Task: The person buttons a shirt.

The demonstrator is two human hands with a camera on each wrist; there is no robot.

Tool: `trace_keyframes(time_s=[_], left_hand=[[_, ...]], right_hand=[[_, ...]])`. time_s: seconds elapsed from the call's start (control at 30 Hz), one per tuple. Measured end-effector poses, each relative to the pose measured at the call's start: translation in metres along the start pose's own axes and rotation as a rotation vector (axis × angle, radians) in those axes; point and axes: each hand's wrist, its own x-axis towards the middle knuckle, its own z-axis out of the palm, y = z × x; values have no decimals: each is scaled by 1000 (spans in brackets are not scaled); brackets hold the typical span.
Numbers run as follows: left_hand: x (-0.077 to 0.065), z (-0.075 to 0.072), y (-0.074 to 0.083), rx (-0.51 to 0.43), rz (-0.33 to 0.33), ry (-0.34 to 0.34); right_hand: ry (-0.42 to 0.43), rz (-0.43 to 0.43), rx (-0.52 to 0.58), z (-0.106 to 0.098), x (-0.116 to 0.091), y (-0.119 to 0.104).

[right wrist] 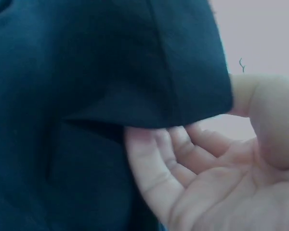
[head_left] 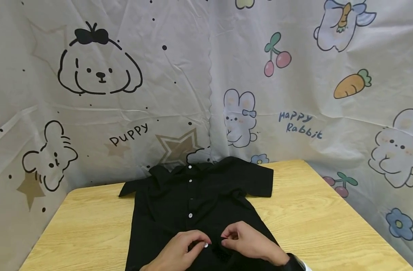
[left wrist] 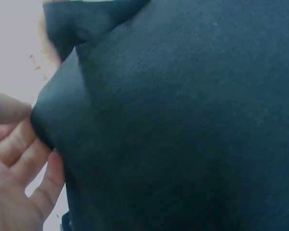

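Observation:
A black short-sleeved shirt (head_left: 159, 222) lies spread on the table, its collar at the far end. White buttons run down its front, among them one (head_left: 190, 215) just beyond the hands. Over the shirt's lower front, my left hand (head_left: 182, 250) pinches the cloth beside a white button (head_left: 206, 245) between thumb and forefinger. To its right, my right hand (head_left: 252, 242) pinches the other front edge, and a dark gap shows between the two sides. In the right wrist view the thumb and fingers hold a hemmed edge (right wrist: 192, 91) of black cloth.
The light wooden table (head_left: 87, 222) extends on both sides of the shirt. Behind it hangs a white curtain (head_left: 179, 86) printed with cartoon animals, fruit and stars, which also runs along the table's left and right sides.

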Motion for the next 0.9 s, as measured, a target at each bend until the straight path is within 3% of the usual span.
trace_keyframes(time_s=[0.1,0.3,0.4,0.5,0.73,0.9], left_hand=[[1,4,0,-10,-18,44],[3,9,0,-57,-33,96],[3,10,1,-93,-53,109],[3,11,3,-142,-115,127],[2,10,6,-277,-328,163],[2,10,8,-233,-357,198]], right_hand=[[45,-42,38,9,4,-2],[208,-128,-5,28,8,-7],[243,-153,2,31,6,-7],[252,-172,14,33,5,-6],[253,-62,65,36,6,-5],[255,-38,43,37,6,-4]])
